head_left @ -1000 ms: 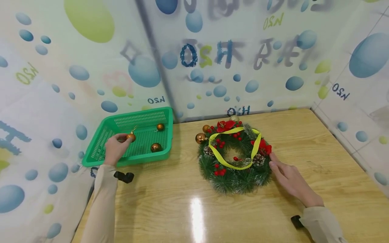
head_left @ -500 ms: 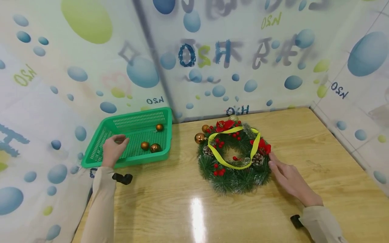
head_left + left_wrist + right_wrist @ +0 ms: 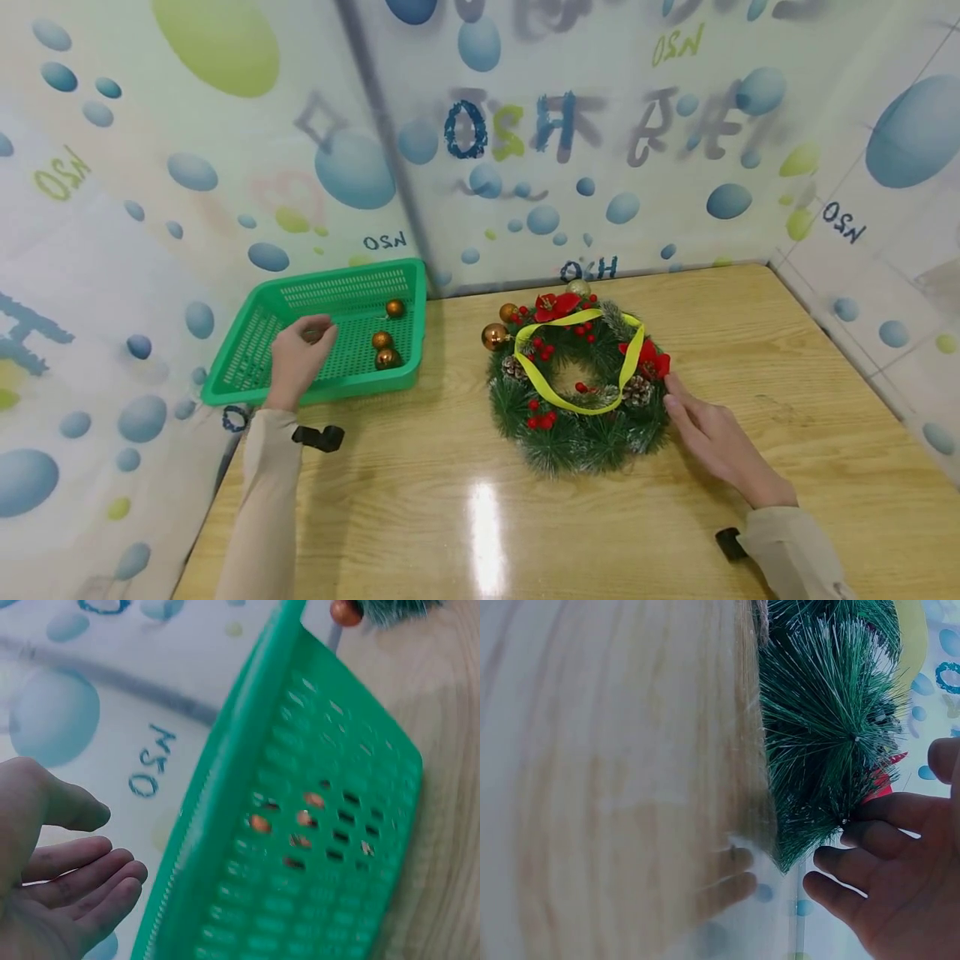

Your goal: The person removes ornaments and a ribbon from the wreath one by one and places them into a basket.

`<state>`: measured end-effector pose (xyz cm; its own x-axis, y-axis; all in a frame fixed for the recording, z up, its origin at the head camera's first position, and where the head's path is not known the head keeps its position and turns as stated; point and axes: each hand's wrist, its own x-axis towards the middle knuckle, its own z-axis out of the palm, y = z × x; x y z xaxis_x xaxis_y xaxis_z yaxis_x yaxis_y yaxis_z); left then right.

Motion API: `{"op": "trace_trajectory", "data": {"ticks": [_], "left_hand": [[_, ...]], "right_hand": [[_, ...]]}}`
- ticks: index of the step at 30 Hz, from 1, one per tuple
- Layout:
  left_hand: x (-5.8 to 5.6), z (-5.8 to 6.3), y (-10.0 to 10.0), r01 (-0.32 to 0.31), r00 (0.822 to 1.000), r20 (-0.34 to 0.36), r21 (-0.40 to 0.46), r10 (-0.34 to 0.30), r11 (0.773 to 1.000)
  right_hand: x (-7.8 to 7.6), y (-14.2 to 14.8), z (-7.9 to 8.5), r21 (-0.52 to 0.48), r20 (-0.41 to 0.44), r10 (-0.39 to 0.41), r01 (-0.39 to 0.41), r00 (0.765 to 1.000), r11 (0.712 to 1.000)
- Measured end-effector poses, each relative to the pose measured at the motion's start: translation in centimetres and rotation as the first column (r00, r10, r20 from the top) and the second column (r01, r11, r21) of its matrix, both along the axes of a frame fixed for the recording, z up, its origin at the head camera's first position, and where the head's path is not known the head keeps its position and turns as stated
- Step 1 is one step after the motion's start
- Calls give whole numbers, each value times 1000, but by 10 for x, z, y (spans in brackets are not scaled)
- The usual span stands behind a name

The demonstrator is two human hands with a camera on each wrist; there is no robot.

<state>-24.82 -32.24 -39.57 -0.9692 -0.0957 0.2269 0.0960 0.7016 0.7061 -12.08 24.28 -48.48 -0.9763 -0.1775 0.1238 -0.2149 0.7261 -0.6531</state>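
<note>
The left hand (image 3: 298, 354), thumb and fingers parted, hovers above the basket (image 3: 375, 385) at the table's (image 3: 390, 500) far left corner. The right hand (image 3: 716, 437), fingers extended, touches the wreath (image 3: 592, 437) near the far edge.

Your left sleeve (image 3: 264, 500) is pale beige, long and plain, reaching the wrist — your right sleeve (image 3: 791, 546) matches it in colour. By the left one's end sits a notched black device (image 3: 318, 437) — by the right's, a squarish black block (image 3: 729, 544).
</note>
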Motion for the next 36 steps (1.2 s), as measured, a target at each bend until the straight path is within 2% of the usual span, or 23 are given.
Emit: {"op": "trace_trajectory", "data": {"ticks": [6, 13, 21, 28, 36], "left_hand": [[2, 9, 18, 49, 998, -29, 12, -48, 999], [10, 17, 47, 120, 991, -66, 22, -118, 993], [14, 11, 82, 187, 980, -79, 89, -181, 978], [16, 3, 117, 260, 963, -101, 101, -250, 960], [24, -9, 151, 300, 954, -59, 149, -294, 942]], "right_hand": [[0, 1, 0, 0, -4, 2, -2, 1000, 1000], [-1, 1, -1, -12, 0, 5, -5, 1000, 1000], [-1, 0, -1, -14, 1, 4, -4, 1000, 1000], [0, 2, -1, -16, 32, 9, -8, 999, 1000], [-2, 3, -2, -19, 40, 15, -15, 999, 1000]]}}
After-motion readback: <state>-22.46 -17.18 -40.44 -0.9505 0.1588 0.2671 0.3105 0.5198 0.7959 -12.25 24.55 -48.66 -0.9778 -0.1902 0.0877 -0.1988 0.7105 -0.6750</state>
